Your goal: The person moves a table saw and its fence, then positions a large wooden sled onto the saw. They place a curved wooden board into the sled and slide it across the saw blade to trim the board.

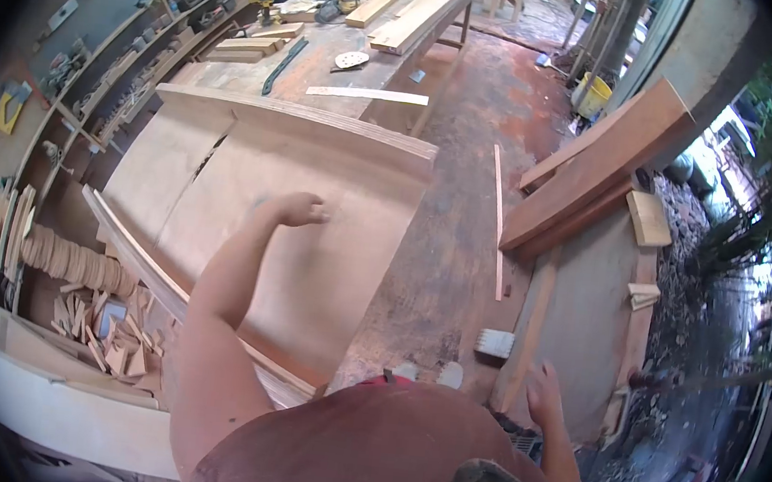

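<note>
With my left grip (301, 208) curled shut, knuckles on the plywood sheet (309, 271) at the table's (324, 63) near end, and my right grip (545, 396) hanging open, empty, leaning could widen the sheet's split (208, 157) or slide it off.

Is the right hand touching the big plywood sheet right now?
Apart. The head view shows the right hand hanging low over the floor, with open floor between it and the plywood sheet.

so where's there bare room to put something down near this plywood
The tan plywood sheet is bare around the left hand. The reddish floor between it and the leaning reddish planks is open except a thin wood strip. Crowded: the far end of the long workbench and the pale offcut pile.
</note>
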`<state>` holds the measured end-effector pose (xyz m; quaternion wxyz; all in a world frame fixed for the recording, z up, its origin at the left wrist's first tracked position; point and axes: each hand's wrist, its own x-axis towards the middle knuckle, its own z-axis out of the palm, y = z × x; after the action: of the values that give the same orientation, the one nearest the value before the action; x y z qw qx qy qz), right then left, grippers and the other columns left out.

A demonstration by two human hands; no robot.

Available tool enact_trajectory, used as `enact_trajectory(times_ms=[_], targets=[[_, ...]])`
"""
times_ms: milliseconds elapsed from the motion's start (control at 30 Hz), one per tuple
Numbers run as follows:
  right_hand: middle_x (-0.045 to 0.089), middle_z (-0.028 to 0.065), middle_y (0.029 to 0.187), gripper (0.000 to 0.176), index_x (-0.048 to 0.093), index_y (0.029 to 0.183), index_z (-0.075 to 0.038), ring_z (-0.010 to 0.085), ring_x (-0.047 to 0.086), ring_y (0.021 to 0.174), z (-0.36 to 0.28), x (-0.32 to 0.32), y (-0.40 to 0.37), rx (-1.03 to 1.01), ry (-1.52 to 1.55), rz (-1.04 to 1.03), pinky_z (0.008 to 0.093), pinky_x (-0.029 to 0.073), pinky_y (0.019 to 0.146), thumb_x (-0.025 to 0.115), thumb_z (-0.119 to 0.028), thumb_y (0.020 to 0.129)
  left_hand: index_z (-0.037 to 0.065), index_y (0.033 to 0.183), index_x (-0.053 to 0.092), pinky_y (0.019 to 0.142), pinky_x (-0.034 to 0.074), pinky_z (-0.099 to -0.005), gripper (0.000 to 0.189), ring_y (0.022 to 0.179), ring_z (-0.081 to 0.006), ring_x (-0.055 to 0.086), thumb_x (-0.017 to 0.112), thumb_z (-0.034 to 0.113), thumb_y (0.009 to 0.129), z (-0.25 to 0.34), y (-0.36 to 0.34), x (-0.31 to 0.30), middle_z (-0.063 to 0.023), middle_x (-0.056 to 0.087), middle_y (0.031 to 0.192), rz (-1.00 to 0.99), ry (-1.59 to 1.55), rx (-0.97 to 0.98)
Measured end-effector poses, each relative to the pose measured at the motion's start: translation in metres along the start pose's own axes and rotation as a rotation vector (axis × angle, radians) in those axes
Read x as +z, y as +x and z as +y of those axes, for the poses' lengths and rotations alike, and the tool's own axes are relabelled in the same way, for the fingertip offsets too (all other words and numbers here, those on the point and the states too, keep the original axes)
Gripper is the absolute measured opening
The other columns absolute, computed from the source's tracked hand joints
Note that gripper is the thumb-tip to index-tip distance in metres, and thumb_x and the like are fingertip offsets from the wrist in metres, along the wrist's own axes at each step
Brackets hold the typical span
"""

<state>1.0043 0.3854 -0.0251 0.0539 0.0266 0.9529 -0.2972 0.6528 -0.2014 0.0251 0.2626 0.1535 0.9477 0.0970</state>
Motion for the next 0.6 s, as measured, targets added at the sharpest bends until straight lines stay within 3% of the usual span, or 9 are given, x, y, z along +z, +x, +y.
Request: enact_trajectory(times_ms=[33, 100, 167, 233, 367, 500, 600], targets=[[0.053, 0.0238, 0.130, 0.048, 0.053, 0.130, -0.003, 0.0383, 0.049, 0.123, 0.016, 0.001, 0.038, -0.111, -0.011, 0.126, 0.0422, 0.038, 0.104, 0.059, -0.004, 0.083, 0.002, 0.135, 0.050, 0.102, 0.043, -0.0400, 0.071, 0.121, -0.0327, 0.055, 0.062, 0.052, 0.085, -0.008, -0.010, 0.000, -0.0221, 0.056, 0.131, 0.015, -0.017, -0.048], [0.044, 0.0235, 0.139, 0.063, 0.037, 0.143, -0.003, 0.0370, 0.042, 0.131, 0.040, -0.008, 0.118, -0.309, 0.067, -0.031, 0.0392, 0.033, 0.110, 0.059, -0.006, 0.084, 0.000, 0.136, 0.048, 0.107, 0.038, -0.0404, 0.075, 0.128, -0.0331, 0.049, 0.061, 0.054, 0.086, -0.002, -0.046, -0.010, -0.0201, 0.049, 0.140, -0.018, -0.049, -0.192], [0.048, 0.0224, 0.137, 0.057, 0.042, 0.139, -0.001, 0.0348, 0.047, 0.128, 0.030, -0.014, 0.200, -0.412, 0.192, -0.103, 0.0387, 0.038, 0.106, 0.061, -0.010, 0.086, 0.001, 0.136, 0.048, 0.108, 0.037, -0.0400, 0.073, 0.130, -0.0323, 0.047, 0.060, 0.053, 0.086, 0.011, -0.079, -0.013, -0.0200, 0.050, 0.139, 0.009, -0.222, -0.317], [0.051, 0.0206, 0.135, 0.055, 0.044, 0.138, -0.001, 0.0297, 0.051, 0.124, 0.011, -0.011, 0.281, -0.381, 0.244, -0.181, 0.0376, 0.042, 0.102, 0.063, -0.014, 0.088, 0.003, 0.137, 0.048, 0.108, 0.037, -0.0400, 0.071, 0.129, -0.0327, 0.048, 0.057, 0.054, 0.088, 0.009, -0.095, -0.002, -0.0196, 0.050, 0.139, 0.109, -0.256, -0.350], [0.059, 0.0149, 0.123, 0.051, 0.046, 0.136, -0.001, 0.0233, 0.058, 0.112, -0.057, -0.006, 0.439, -0.474, 0.370, -0.203, 0.0340, 0.047, 0.094, 0.062, -0.019, 0.091, 0.004, 0.138, 0.048, 0.108, 0.036, -0.0397, 0.069, 0.129, -0.0329, 0.047, 0.054, 0.054, 0.090, 0.001, -0.089, 0.006, -0.0192, 0.049, 0.140, 0.199, -0.295, -0.439], [0.059, 0.0101, 0.118, 0.051, 0.046, 0.136, -0.005, 0.0161, 0.060, 0.102, -0.136, 0.001, 0.564, -0.096, 0.742, -0.357, 0.0311, 0.052, 0.081, 0.060, -0.029, 0.094, 0.004, 0.136, 0.050, 0.111, 0.033, -0.0396, 0.066, 0.132, -0.0325, 0.043, 0.050, 0.053, 0.092, -0.011, -0.060, -0.006, -0.0191, 0.048, 0.141, 0.251, -0.407, -0.509], [0.059, 0.0098, 0.116, 0.055, 0.045, 0.135, -0.005, 0.0173, 0.060, 0.099, -0.181, 0.022, 0.645, -0.117, 0.788, -0.409, 0.0339, 0.053, 0.079, 0.061, -0.037, 0.094, 0.005, 0.134, 0.052, 0.112, 0.030, -0.0395, 0.061, 0.135, -0.0321, 0.040, 0.048, 0.051, 0.094, 0.004, -0.034, -0.014, -0.0194, 0.048, 0.141, 0.265, -0.433, -0.550]])
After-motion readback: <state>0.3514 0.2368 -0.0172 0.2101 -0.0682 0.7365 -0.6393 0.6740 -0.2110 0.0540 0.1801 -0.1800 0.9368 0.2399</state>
